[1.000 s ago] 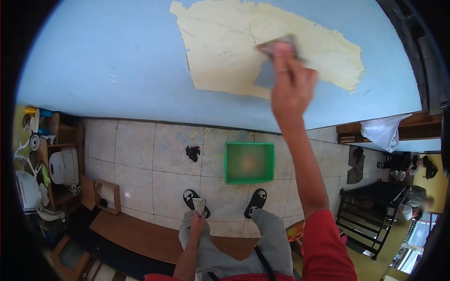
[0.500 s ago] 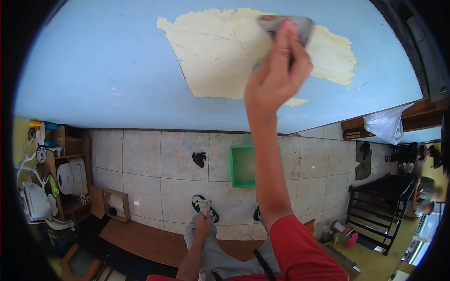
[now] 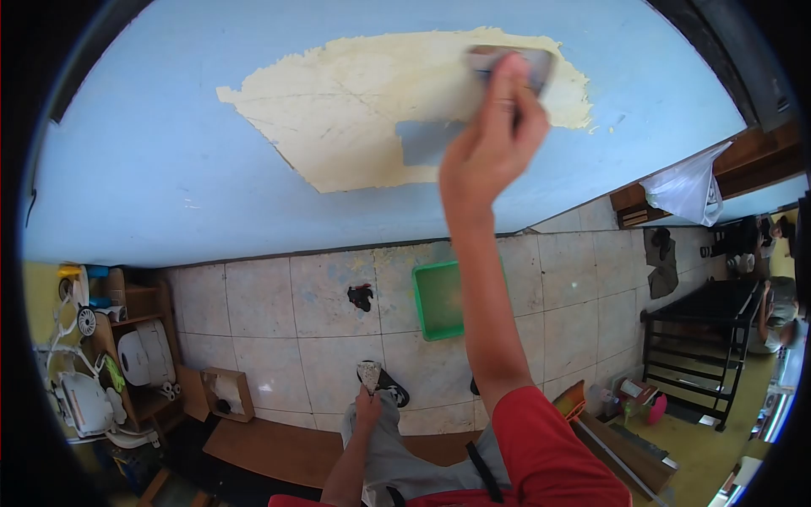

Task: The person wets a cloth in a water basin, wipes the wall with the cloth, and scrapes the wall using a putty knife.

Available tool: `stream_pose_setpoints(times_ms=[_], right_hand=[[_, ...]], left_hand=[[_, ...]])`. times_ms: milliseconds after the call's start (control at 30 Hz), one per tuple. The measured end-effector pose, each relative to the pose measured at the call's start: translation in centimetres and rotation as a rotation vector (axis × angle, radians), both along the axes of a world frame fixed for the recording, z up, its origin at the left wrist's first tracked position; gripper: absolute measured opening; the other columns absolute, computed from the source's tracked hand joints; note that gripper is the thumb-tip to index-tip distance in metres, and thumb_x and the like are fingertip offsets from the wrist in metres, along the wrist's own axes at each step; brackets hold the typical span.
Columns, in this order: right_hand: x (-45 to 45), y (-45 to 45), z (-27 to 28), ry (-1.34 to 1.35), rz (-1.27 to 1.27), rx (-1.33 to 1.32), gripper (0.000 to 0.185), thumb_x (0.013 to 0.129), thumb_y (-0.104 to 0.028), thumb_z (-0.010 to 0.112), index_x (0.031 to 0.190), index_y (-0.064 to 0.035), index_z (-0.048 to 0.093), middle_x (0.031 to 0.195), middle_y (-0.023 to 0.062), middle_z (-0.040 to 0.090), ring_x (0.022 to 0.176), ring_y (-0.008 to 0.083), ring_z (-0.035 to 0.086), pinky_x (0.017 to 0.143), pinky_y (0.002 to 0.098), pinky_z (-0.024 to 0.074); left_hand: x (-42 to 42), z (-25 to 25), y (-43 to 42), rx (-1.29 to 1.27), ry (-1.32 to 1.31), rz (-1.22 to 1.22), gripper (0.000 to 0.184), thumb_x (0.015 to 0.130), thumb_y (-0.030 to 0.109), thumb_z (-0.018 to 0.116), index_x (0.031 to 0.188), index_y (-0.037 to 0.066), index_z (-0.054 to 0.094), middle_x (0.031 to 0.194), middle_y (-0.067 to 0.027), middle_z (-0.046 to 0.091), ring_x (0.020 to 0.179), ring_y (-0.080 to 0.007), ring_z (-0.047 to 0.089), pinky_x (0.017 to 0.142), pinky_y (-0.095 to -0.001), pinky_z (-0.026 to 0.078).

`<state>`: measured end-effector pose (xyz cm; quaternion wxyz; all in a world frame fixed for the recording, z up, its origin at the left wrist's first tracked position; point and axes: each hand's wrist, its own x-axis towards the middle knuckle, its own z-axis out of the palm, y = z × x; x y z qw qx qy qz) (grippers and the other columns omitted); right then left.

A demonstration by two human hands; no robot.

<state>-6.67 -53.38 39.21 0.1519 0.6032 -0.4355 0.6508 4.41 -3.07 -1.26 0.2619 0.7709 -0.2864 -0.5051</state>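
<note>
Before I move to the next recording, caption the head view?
Right hand presses a blurred scraper to the patchy blue wall; left hand holds another tool.

Blurred greyish flat tool (image 3: 541, 71) over ragged-edged cream patch (image 3: 338, 114) on blue wall (image 3: 144, 160), smaller whitish-crusted tool (image 3: 369, 373) low down

So the flat tool (image 3: 530, 68) in the right hand (image 3: 498, 127) was pretty blurry, and its exact shape was hard to tell. The right forearm (image 3: 483, 296) hid part of the green tub (image 3: 439, 302), and one sandal (image 3: 475, 386) was mostly covered too.
</note>
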Motion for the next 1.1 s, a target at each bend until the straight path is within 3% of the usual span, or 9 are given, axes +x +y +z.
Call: stream_pose_setpoints(times_ms=[100, 200, 333, 533, 700, 767, 867, 1000, 1100], right_hand=[[-0.2, -0.9, -0.3, -0.141, -0.130, -0.054, 0.040, 0.089, 0.007, 0.055, 0.127, 0.0010, 0.062, 0.117, 0.0151, 0.058, 0.101, 0.0255, 0.054, 0.089, 0.0345, 0.0451], [1.3, 1.4, 0.2, 0.125, 0.106, 0.052, 0.039, 0.091, 0.007, 0.053, 0.128, -0.0010, 0.062, 0.108, 0.0136, 0.056, 0.098, 0.0233, 0.053, 0.081, 0.0296, 0.0441], [-0.7, -1.4, -0.3, -0.215, -0.063, -0.033, 0.042, 0.090, 0.007, 0.054, 0.131, 0.0008, 0.059, 0.115, 0.0166, 0.053, 0.099, 0.0278, 0.054, 0.087, 0.0326, 0.0456], [4.0, 0.2, -1.4, -0.053, 0.212, 0.127, 0.038, 0.091, 0.000, 0.057, 0.129, 0.0003, 0.061, 0.111, 0.0159, 0.058, 0.095, 0.0246, 0.056, 0.086, 0.0332, 0.0457], [5.4, 0.4, -1.2, 0.434, 0.173, -0.165, 0.034, 0.088, -0.001, 0.059, 0.120, -0.0043, 0.069, 0.117, 0.0056, 0.065, 0.089, 0.0178, 0.059, 0.075, 0.0280, 0.0456], [6.8, -1.1, -1.5, 0.125, 0.120, -0.332, 0.038, 0.083, -0.001, 0.063, 0.120, -0.0059, 0.069, 0.120, 0.0028, 0.065, 0.085, 0.0181, 0.057, 0.071, 0.0258, 0.0460], [7.1, 2.5, -3.2, 0.726, 0.284, -0.075, 0.039, 0.082, -0.002, 0.064, 0.120, -0.0079, 0.069, 0.116, -0.0007, 0.065, 0.078, 0.0173, 0.053, 0.068, 0.0244, 0.0455], [4.8, 0.5, -2.6, 0.537, 0.129, -0.121, 0.039, 0.080, -0.001, 0.066, 0.118, -0.0111, 0.071, 0.112, -0.0006, 0.065, 0.080, 0.0183, 0.054, 0.067, 0.0265, 0.0459], [3.5, 0.9, -1.7, 0.788, 0.201, -0.107, 0.043, 0.078, -0.001, 0.067, 0.119, -0.0132, 0.071, 0.114, -0.0027, 0.064, 0.084, 0.0168, 0.055, 0.066, 0.0268, 0.0455]], left_hand=[[2.2, 6.1, -2.5, -0.007, -0.091, -0.067, 0.035, 0.083, 0.009, 0.060, 0.114, -0.005, 0.051, 0.087, -0.0293, 0.065, 0.087, -0.0485, 0.063, 0.071, -0.0523, 0.050], [3.0, 12.3, -3.1, 0.097, -0.409, -0.191, 0.037, 0.083, 0.010, 0.061, 0.115, -0.006, 0.052, 0.084, -0.0289, 0.065, 0.083, -0.0469, 0.064, 0.069, -0.0541, 0.049], [2.6, 11.5, 0.4, 0.113, -0.735, -0.075, 0.041, 0.084, 0.014, 0.061, 0.118, -0.007, 0.051, 0.085, -0.0270, 0.065, 0.080, -0.0451, 0.064, 0.071, -0.0539, 0.050], [1.6, 10.7, 0.8, 0.146, -0.733, -0.119, 0.046, 0.085, 0.019, 0.062, 0.122, -0.004, 0.048, 0.089, -0.0241, 0.067, 0.080, -0.0418, 0.066, 0.073, -0.0516, 0.052], [1.5, 11.3, 1.6, 0.158, -0.677, -0.150, 0.042, 0.085, 0.019, 0.062, 0.119, -0.001, 0.049, 0.088, -0.0218, 0.067, 0.078, -0.0408, 0.066, 0.071, -0.0513, 0.052], [1.5, 11.1, 1.8, 0.153, -0.722, -0.134, 0.040, 0.085, 0.019, 0.062, 0.117, -0.001, 0.049, 0.087, -0.0210, 0.067, 0.076, -0.0403, 0.066, 0.068, -0.0511, 0.053], [1.3, 11.3, 1.7, 0.165, -0.672, -0.127, 0.040, 0.085, 0.018, 0.062, 0.117, -0.001, 0.049, 0.086, -0.0211, 0.067, 0.074, -0.0401, 0.066, 0.066, -0.0506, 0.053], [1.2, 11.7, 2.3, 0.154, -0.705, -0.128, 0.037, 0.085, 0.017, 0.062, 0.115, -0.002, 0.050, 0.085, -0.0216, 0.067, 0.074, -0.0400, 0.066, 0.065, -0.0491, 0.053], [1.8, 11.0, 1.0, 0.084, -0.788, -0.086, 0.039, 0.085, 0.017, 0.063, 0.115, -0.003, 0.051, 0.085, -0.0220, 0.067, 0.073, -0.0404, 0.066, 0.065, -0.0490, 0.053]])
